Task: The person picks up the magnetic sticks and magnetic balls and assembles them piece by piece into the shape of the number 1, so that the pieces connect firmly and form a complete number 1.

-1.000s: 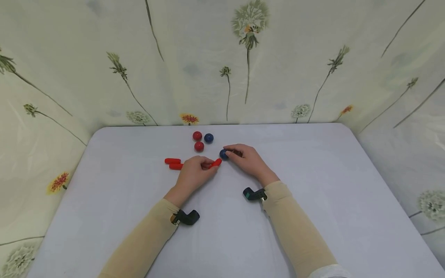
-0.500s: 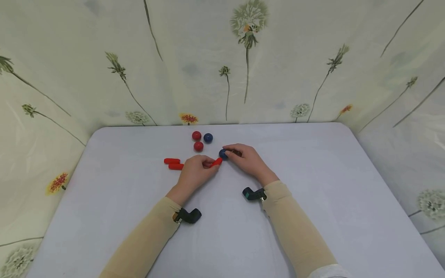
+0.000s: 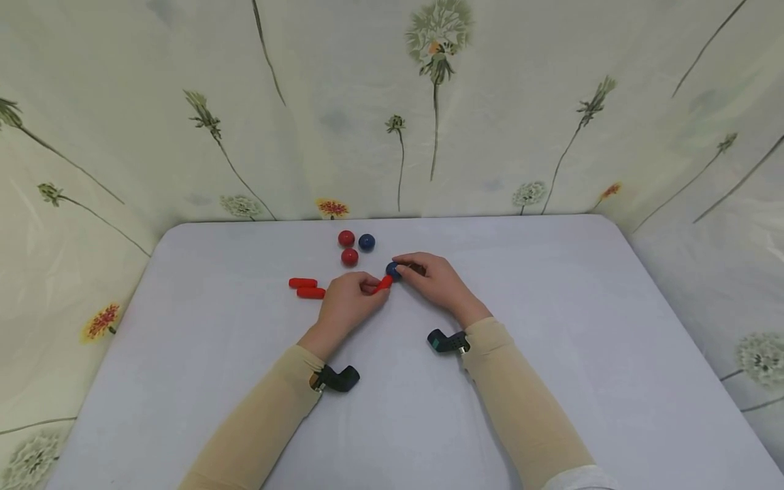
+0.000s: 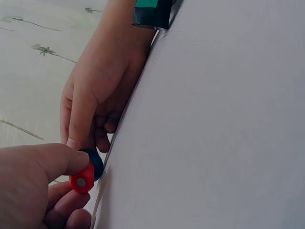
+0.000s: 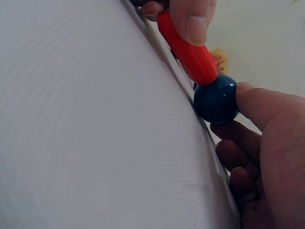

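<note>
My left hand (image 3: 348, 305) pinches a red rod (image 3: 384, 283) between thumb and fingers; in the left wrist view a grey disc shows on the rod's near end (image 4: 81, 182). The rod's far end meets a dark blue ball (image 5: 216, 99), which the thumb and fingers of my right hand (image 3: 442, 286) hold on its right side. In the right wrist view, the red rod (image 5: 188, 52) touches the upper part of the ball. Both pieces are at or just above the white tabletop (image 3: 520, 286).
Two red balls (image 3: 346, 238) (image 3: 350, 256) and another blue ball (image 3: 367, 242) lie together beyond my hands. Left of my left hand lie two more red rods (image 3: 303, 282) (image 3: 311, 293). A flower-patterned cloth (image 3: 343, 156) hangs behind the table.
My left hand has shifted slightly right and away from me, bringing the rod's end against the blue ball. My right hand has stayed nearly still, holding the ball.
</note>
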`<move>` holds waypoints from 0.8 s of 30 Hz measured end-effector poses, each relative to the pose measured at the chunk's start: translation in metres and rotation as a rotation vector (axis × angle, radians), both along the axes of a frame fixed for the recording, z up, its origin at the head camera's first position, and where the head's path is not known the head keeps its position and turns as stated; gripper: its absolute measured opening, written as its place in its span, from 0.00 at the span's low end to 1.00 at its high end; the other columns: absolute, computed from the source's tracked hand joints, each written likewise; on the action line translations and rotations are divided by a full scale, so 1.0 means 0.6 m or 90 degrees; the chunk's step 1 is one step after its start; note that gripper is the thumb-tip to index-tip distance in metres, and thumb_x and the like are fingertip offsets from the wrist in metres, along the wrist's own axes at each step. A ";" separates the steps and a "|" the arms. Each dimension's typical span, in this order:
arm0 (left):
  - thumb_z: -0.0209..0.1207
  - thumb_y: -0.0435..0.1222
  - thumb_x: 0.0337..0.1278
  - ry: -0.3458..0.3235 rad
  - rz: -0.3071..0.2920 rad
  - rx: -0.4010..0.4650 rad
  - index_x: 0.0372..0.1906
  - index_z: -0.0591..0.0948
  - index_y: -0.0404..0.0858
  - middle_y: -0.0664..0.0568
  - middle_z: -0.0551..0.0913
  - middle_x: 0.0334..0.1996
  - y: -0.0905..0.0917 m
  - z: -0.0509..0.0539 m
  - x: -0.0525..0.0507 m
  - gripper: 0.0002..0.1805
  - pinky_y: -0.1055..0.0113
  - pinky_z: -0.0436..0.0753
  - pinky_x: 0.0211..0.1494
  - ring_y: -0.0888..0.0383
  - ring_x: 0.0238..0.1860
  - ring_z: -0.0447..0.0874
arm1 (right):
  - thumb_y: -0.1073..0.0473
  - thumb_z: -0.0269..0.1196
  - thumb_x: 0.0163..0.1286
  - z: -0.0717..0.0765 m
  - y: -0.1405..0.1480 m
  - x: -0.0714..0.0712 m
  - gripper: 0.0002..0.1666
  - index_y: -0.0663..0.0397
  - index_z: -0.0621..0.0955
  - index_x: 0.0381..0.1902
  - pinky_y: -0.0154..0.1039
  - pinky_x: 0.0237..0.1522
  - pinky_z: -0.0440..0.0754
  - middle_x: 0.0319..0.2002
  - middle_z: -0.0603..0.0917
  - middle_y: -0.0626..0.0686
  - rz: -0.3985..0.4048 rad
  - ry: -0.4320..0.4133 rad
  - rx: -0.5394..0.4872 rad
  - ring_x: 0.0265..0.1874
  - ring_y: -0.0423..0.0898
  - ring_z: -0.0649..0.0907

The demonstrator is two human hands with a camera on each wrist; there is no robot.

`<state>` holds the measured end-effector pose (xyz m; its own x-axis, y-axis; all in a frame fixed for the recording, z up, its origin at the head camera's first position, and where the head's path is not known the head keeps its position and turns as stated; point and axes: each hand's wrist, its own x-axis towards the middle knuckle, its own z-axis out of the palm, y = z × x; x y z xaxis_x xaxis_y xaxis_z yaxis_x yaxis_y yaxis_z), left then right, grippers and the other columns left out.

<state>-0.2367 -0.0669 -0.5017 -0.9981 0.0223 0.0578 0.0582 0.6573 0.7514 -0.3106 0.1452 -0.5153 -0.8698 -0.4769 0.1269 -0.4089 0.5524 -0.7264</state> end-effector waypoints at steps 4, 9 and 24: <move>0.67 0.50 0.56 0.002 -0.002 -0.001 0.39 0.87 0.45 0.61 0.84 0.29 0.001 -0.001 0.001 0.13 0.65 0.79 0.39 0.63 0.33 0.80 | 0.37 0.57 0.72 -0.001 0.000 0.000 0.24 0.37 0.82 0.59 0.45 0.55 0.75 0.54 0.82 0.41 -0.001 -0.001 0.002 0.51 0.39 0.79; 0.67 0.50 0.56 0.004 0.004 -0.002 0.41 0.87 0.45 0.61 0.84 0.30 0.002 -0.003 0.004 0.15 0.64 0.79 0.41 0.64 0.34 0.81 | 0.38 0.58 0.72 0.001 0.001 0.002 0.23 0.37 0.82 0.60 0.45 0.56 0.75 0.55 0.82 0.42 0.003 -0.006 0.002 0.51 0.39 0.79; 0.68 0.52 0.54 0.010 0.011 -0.002 0.40 0.87 0.46 0.62 0.84 0.30 0.003 -0.006 0.008 0.16 0.64 0.79 0.40 0.64 0.34 0.81 | 0.38 0.57 0.73 0.002 0.000 0.003 0.24 0.36 0.81 0.61 0.45 0.55 0.76 0.55 0.82 0.41 0.012 0.001 0.000 0.51 0.39 0.79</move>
